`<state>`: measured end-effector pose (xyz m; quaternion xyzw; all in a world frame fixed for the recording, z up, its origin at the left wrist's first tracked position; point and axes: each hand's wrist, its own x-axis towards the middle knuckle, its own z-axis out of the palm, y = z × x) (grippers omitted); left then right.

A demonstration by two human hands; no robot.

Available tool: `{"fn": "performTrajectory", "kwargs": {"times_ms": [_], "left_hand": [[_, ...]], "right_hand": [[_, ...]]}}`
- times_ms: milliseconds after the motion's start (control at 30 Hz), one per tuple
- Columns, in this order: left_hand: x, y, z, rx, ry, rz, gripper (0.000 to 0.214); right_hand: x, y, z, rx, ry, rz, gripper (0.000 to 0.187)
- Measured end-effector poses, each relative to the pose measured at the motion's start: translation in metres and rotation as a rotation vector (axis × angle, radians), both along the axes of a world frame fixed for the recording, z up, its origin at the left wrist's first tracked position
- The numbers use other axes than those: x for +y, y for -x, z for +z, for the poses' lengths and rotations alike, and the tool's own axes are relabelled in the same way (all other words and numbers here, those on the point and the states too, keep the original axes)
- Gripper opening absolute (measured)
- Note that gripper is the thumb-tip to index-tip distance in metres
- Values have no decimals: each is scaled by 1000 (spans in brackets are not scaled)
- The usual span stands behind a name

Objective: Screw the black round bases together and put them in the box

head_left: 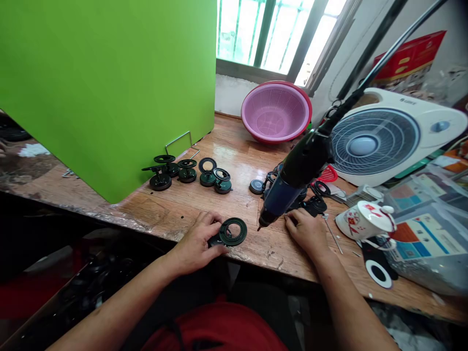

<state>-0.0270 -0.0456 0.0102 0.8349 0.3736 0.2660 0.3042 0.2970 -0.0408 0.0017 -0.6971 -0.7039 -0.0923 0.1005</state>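
My left hand (197, 241) rests on the wooden bench (204, 200) near its front edge, fingers closed on a black ring-shaped plastic part (233, 232). My right hand (307, 231) lies to the right, its fingertips pinched at a heap of small black parts (310, 204); what they hold is too small to make out. Between the hands hangs a black and blue electric screwdriver (292, 185), tip down just above the bench, untouched by either hand.
A row of assembled black round parts (188, 173) stands behind, beside a green board (109, 87). Further back sit a pink basket (276, 112) and a white fan (376, 136). A lidded white cup (365, 219) and plastic bags (427, 234) lie at the right.
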Motion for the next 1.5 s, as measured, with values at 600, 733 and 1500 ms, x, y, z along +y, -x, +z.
{"fn": "performTrajectory", "kwargs": {"times_ms": [600, 733, 1500], "left_hand": [[-18, -27, -8, -111, 9, 176, 19], [-26, -29, -13, -135, -29, 222, 21], [-31, -23, -16, -233, 33, 120, 16]], "right_hand": [[8, -1, 1, 108, 70, -39, 19], [13, 3, 6, -18, 66, -127, 20], [-1, 15, 10, 240, 152, 87, 14]]}}
